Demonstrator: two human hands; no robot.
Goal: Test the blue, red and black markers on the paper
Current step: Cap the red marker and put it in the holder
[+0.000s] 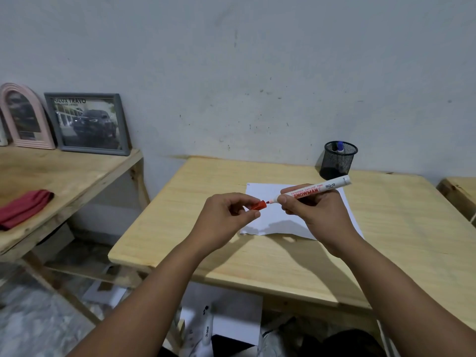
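My right hand (313,215) grips a white red-ink marker (327,188), held nearly level above the white paper (273,219), its red tip pointing left. My left hand (226,220) pinches the red cap (258,205) just off the tip, a small gap between cap and nib. The paper lies flat on the wooden table (257,253), partly hidden by both hands, with a tiny dark mark at its far left corner. A blue-capped marker (340,147) stands in the black mesh pen cup (337,161) at the table's back edge. No black marker shows clearly.
A second wooden table (51,181) at the left carries a folded red cloth (24,208), a grey picture frame (88,123) and a pink arched frame (25,117) against the wall. Another wooden surface (461,194) edges in at the right. Papers lie on the floor below.
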